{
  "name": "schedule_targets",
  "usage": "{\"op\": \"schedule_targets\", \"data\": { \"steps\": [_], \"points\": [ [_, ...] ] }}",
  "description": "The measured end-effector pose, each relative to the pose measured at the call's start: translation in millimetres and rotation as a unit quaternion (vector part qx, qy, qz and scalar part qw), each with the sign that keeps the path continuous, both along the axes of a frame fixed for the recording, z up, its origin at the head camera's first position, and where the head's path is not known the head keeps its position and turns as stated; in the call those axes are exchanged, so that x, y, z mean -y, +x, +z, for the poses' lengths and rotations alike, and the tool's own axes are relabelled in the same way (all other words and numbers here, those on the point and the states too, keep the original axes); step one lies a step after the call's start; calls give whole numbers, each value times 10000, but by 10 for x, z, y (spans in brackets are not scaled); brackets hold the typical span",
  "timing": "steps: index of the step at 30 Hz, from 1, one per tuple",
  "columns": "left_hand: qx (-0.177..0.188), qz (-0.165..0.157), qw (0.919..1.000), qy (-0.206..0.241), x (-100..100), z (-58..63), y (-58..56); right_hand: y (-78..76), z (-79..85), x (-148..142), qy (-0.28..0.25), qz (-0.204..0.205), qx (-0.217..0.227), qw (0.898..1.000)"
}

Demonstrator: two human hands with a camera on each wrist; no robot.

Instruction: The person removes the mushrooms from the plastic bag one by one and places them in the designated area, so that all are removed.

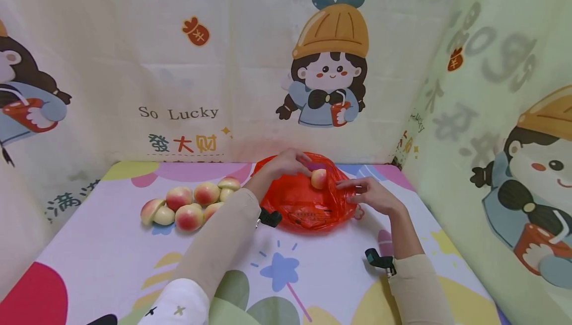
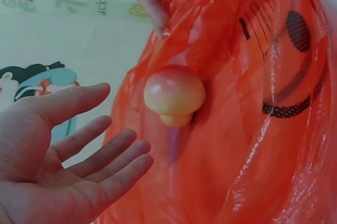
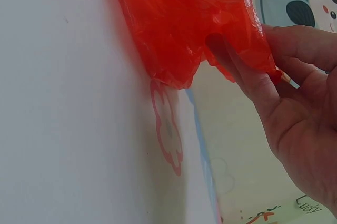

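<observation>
A red plastic bag (image 1: 295, 201) lies spread open on the table, dark print showing on it. One toy mushroom (image 2: 175, 93) with a pink and cream cap rests on the bag's red film. My left hand (image 1: 288, 162) is over the far part of the bag. In the left wrist view, its fingers (image 2: 118, 145) are extended beside the mushroom and hold nothing. At the bag's right side, my right hand (image 1: 373, 193) pinches the edge of the film between thumb and fingers, as the right wrist view shows.
Several more toy mushrooms (image 1: 189, 217) sit in a cluster left of the bag, partly covered by my left sleeve (image 1: 223, 235). The table (image 1: 330, 265) has a printed cloth. Printed curtains (image 1: 250, 66) hang behind it and along the right side.
</observation>
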State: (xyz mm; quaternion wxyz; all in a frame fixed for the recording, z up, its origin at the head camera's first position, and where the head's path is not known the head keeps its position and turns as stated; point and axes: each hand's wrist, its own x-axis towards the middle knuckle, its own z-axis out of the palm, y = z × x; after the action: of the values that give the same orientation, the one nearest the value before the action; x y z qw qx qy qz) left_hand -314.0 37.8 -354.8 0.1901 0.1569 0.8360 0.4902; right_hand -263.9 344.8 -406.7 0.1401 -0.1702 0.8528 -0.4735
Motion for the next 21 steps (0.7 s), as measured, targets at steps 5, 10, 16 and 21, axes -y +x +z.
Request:
{"op": "schedule_targets", "data": {
  "steps": [5,10,16,21],
  "points": [
    [269,54,9996,-22,-27,-21,-60,9,15,7,17,9,-6,10000],
    [486,135,9987,-8,-27,-45,-98,-2,23,21,49,9,20,10000],
    [766,248,9967,83,-64,-80,-116,11,13,25,24,-38,52,10000],
    [903,161,9958,74,-113,-92,-160,13,2,15,-2,-45,52,10000]
  ]
}}
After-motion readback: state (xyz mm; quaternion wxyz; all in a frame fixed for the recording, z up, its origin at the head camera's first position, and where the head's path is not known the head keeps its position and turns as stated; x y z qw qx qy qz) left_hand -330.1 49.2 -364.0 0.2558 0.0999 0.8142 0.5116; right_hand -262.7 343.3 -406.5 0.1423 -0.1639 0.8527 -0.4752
